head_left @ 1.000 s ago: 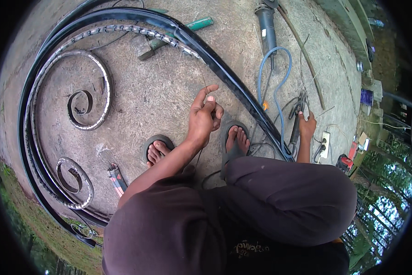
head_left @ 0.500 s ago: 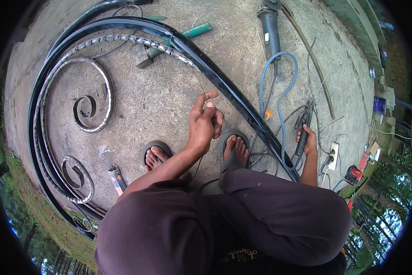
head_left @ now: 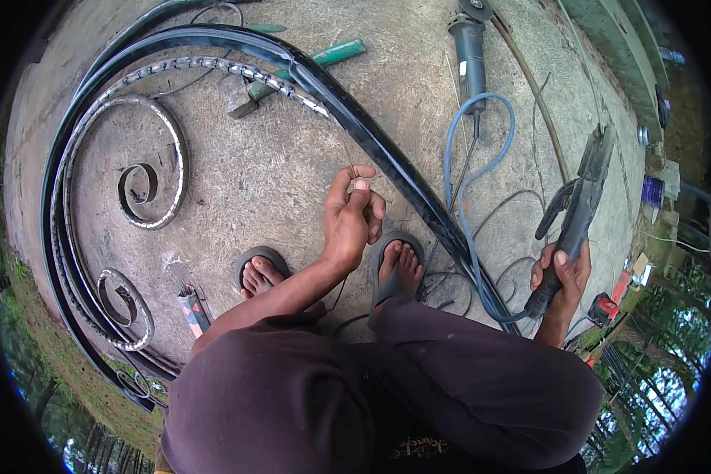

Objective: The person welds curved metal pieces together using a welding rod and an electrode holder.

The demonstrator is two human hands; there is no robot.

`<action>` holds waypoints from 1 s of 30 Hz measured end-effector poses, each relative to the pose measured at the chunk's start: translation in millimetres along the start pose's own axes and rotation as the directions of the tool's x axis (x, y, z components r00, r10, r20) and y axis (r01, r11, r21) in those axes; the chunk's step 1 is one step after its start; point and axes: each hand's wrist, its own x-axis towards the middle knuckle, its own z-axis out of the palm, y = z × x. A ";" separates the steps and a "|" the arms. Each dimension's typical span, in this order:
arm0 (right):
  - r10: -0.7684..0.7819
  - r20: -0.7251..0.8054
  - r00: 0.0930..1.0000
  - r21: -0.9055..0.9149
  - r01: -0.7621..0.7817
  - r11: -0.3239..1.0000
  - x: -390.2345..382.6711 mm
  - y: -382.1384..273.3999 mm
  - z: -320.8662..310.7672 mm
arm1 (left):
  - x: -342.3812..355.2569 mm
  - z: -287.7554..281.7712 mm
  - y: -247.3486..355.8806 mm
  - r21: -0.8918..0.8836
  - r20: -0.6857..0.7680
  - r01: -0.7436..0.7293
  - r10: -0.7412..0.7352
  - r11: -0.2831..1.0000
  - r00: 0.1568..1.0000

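My left hand [head_left: 351, 217] pinches a thin rod or wire [head_left: 343, 148] between thumb and forefinger, near a long black curved metal tube [head_left: 387, 158]. My right hand [head_left: 565, 272] grips a black welding electrode holder [head_left: 583, 205] with a cable at its lower end; a thin rod seems to extend from its jaws. A blue cable [head_left: 497, 158] loops beside it. Left of my left hand lie metal scrolls [head_left: 181, 182], and a notched metal strip [head_left: 205, 63] curves inside the tube.
An angle grinder [head_left: 471, 67] lies above the blue loop, beside a brown rod [head_left: 537, 103]. A green-handled hammer [head_left: 339, 52] rests behind the tube. My sandalled feet [head_left: 399, 268] stand on concrete [head_left: 252, 174]. A red tool [head_left: 605, 310] and other items lie at the right edge.
My right hand has lifted the electrode holder from beside the tube, bringing it up and rightward, closer to the camera. My left hand keeps its pinch, nearly in place.
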 end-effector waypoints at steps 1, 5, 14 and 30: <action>-0.024 0.044 0.999 -0.069 0.027 0.997 -1.8 -1.0 16.4 | 0.6 -2.4 1.3 0.000 -0.014 -0.008 0.008 1.000 1.000; -0.180 0.078 0.981 -0.566 0.192 0.802 -11.5 -1.4 39.3 | 0.3 -1.7 2.0 -0.036 -0.010 -0.018 0.017 0.999 1.000; -0.372 0.634 0.678 -0.693 0.711 0.115 -12.4 -46.0 35.4 | 8.9 10.4 -2.3 -0.162 0.013 -0.013 0.015 0.987 1.000; -0.266 0.652 0.710 -0.746 0.664 -0.054 -24.0 -90.7 49.7 | 16.2 21.2 -8.7 -0.230 0.026 0.021 -0.016 0.973 1.000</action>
